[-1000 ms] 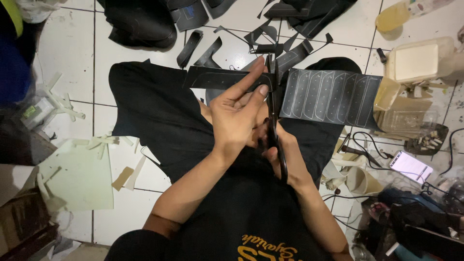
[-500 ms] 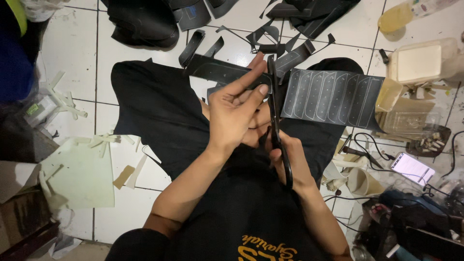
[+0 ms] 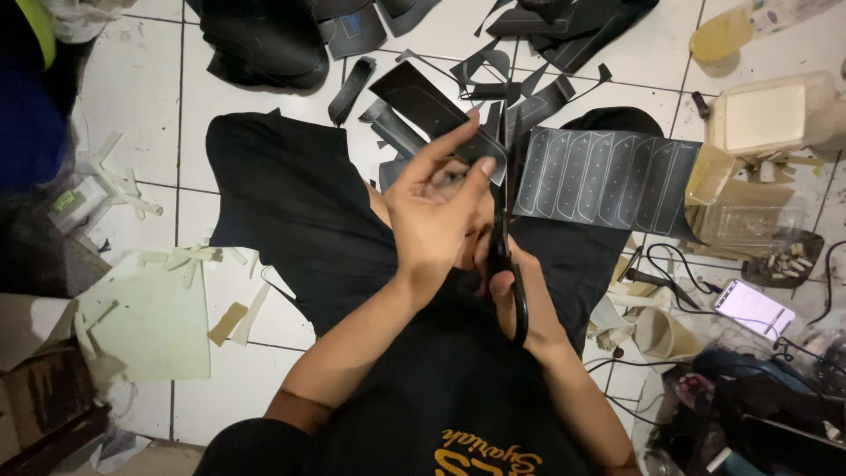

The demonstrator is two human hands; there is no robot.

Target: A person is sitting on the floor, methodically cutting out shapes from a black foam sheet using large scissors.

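Black sheet material (image 3: 608, 181) marked with pale outlines lies over the lap, its left edge pinched by the left hand (image 3: 436, 225) while the right hand (image 3: 502, 273) grips black scissors (image 3: 511, 264), offcuts (image 3: 493, 84) crowding the far tiles.

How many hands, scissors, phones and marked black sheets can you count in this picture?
Hands: 2, the left hand and the right hand
Scissors: 1
Phone: 1
Marked black sheet: 1
Total: 5
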